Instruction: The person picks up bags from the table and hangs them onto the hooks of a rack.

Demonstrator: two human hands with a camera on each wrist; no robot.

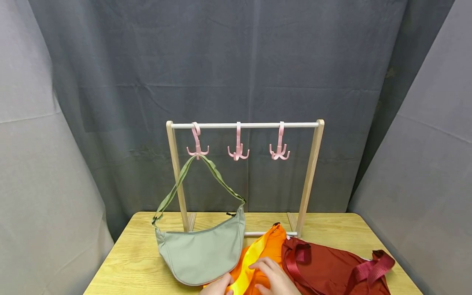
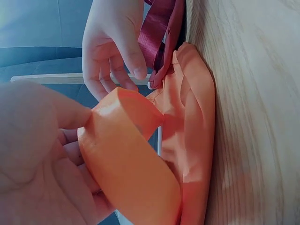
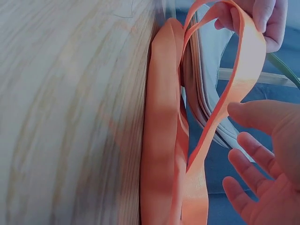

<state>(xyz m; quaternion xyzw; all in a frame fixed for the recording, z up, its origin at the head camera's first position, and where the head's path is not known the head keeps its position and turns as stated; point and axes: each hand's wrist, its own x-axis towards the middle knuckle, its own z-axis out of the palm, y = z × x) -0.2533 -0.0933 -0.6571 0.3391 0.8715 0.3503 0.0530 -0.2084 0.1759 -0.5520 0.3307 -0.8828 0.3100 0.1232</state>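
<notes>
An orange bag (image 1: 275, 246) lies on the table, its yellow-orange strap (image 1: 254, 254) raised in a loop. My left hand (image 1: 217, 285) pinches this strap between thumb and fingers, as the strap (image 2: 126, 154) shows in the left wrist view. On the other side of the loop is my right hand (image 1: 276, 279), fingers loosely spread. Its thumb tip is right at the strap's edge (image 3: 234, 89) in the right wrist view, and the palm holds nothing. A sage green shoulder bag (image 1: 206, 250) hangs by its strap from the left pink hook (image 1: 197, 141).
Behind the bags stands a wooden rack (image 1: 312, 172) with a white top rail (image 1: 258, 125). Two other pink hooks, the middle hook (image 1: 238, 143) and right hook (image 1: 280, 143), carry nothing. A dark red bag (image 1: 332, 266) lies on the table (image 1: 121, 262) at right.
</notes>
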